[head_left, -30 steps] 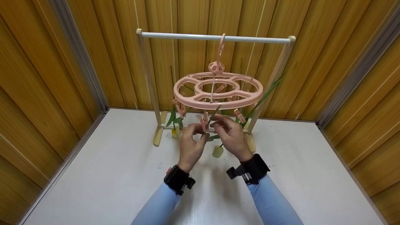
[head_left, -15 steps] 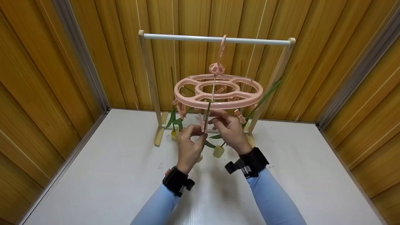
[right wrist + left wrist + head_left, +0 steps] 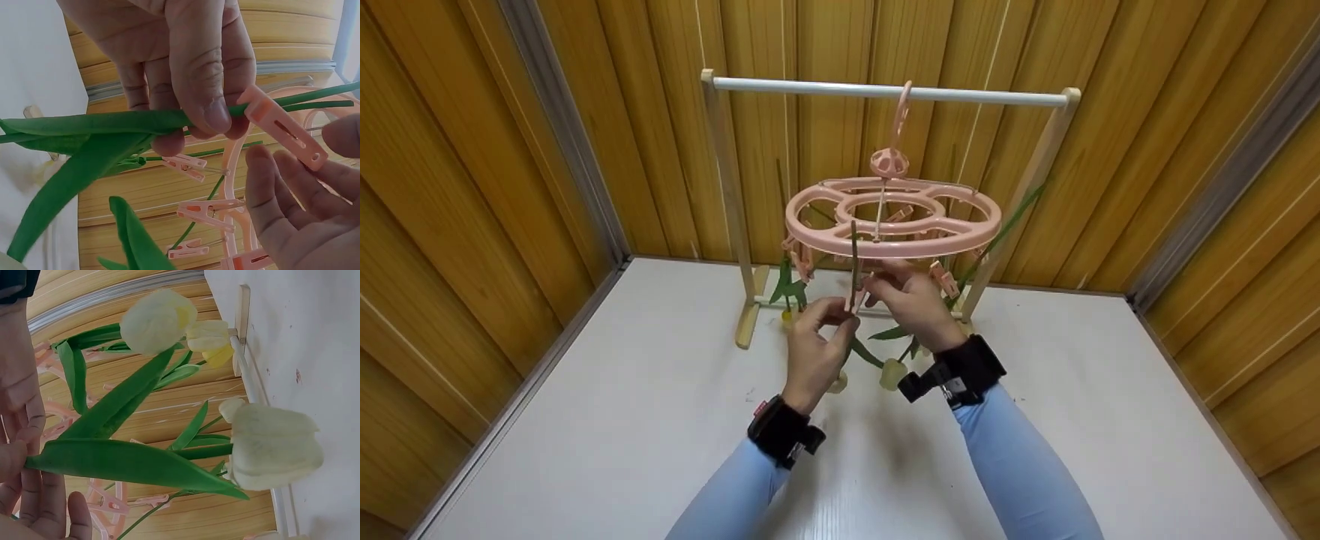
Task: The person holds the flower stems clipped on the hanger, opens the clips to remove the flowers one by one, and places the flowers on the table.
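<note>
My left hand (image 3: 816, 356) pinches the green stem of a white tulip (image 3: 275, 447) between thumb and fingers. The flower hangs head down below that hand, its long leaves spread in the left wrist view. A pink clothespin (image 3: 286, 128) sits across the stem just above the left thumb. My right hand (image 3: 916, 306) is beside this clothespin, with bent fingers behind its handle end and the thumb apart from it in the right wrist view. Overhead is the pink oval clip hanger (image 3: 840, 244), with the stem's cut end rising in front of its rim.
The hanger hooks over a white rod (image 3: 810, 88) on a wooden-legged stand. Several other tulips hang from its clothespins, including a pale one (image 3: 893, 373) near the right wrist and a yellow one (image 3: 787, 316) at left. Below lies a white tabletop (image 3: 660, 420); wood-patterned panels stand around.
The held stem has swung from leaning right to nearly upright, its end now before the hanger's rim. My left hand keeps its pinch. The right fingers have shifted slightly around the clothespin.
</note>
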`<state>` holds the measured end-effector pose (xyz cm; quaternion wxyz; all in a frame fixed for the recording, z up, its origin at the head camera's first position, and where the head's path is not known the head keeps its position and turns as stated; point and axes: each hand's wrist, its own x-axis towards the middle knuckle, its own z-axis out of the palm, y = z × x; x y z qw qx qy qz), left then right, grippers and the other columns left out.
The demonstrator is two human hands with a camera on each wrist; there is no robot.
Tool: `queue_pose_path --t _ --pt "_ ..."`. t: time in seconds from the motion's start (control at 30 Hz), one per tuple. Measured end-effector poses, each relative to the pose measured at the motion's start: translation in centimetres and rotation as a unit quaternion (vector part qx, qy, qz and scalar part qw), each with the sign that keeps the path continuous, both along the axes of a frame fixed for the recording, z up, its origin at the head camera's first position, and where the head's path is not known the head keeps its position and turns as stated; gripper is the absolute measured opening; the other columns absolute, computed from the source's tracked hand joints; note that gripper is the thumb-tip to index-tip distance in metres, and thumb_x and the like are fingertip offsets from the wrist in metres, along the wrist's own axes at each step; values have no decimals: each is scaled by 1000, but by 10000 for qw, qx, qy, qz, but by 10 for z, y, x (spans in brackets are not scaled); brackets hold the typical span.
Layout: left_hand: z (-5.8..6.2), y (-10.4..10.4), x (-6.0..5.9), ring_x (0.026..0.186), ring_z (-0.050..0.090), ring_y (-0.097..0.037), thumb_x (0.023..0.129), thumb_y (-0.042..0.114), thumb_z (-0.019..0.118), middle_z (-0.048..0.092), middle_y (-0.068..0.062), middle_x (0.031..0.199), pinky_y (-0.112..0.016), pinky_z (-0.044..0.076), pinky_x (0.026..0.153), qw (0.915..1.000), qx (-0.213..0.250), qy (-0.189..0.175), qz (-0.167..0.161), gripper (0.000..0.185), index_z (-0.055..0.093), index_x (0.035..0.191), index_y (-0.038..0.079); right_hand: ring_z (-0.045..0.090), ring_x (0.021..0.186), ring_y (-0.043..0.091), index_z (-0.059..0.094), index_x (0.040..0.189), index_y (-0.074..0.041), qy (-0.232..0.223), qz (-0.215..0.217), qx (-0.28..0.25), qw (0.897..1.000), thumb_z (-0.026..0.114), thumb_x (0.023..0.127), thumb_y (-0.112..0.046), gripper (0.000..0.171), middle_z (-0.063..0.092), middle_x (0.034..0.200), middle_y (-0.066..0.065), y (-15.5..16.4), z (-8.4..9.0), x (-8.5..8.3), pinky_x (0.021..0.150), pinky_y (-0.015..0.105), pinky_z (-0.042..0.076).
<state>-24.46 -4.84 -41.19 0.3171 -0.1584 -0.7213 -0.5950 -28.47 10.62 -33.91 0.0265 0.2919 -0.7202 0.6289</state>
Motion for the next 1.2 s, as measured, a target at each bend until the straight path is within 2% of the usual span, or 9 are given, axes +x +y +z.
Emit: queue_pose_path --t 0.23,0.47,0.6,0.8,1.0,1.2 --pt "2 -3 0 85 69 -23 89 -4 74 73 -8 92 -31 56 81 9999 27 -23 -165 21 77 109 3 64 94 16 58 142 4 170 529 413 9976 56 101 2 41 66 128 17 4 2 -2 83 33 53" --pt "3 -7 0 84 70 -24 89 -4 73 73 -9 93 -30 57 80 9997 33 -32 -219 21 77 109 1 65 92 11 56 141 7 84 517 483 9975 60 100 1 41 64 130 24 11 1 -1 80 26 54" --pt "4 -8 2 85 71 -23 91 -4 72 72 -11 96 -28 56 79 9995 42 -155 -267 22 76 112 0 66 96 13 55 142 7 52 522 495 9974 63 100 -1 43 63 130 26 15 2 0 84 27 55" --pt "3 -10 3 84 71 -24 92 -4 71 73 -14 97 -29 56 80 9988 143 -258 -390 22 72 114 -3 67 103 21 59 139 3 139 572 624 9963 68 99 -5 42 67 122 21 19 2 2 88 34 56" --pt "1 -12 3 86 71 -24 92 -4 71 74 -12 98 -29 56 82 9983 178 -263 -488 21 72 113 -3 69 102 19 62 134 3 197 619 676 9956 68 99 -7 36 69 117 19 20 2 3 88 31 57" --pt "-2 -15 6 94 69 -24 95 2 71 72 -11 103 -28 55 85 9967 -27 -433 -692 21 72 116 -1 70 104 17 61 134 5 220 680 457 9964 66 100 -4 36 67 119 26 22 1 6 90 32 58"
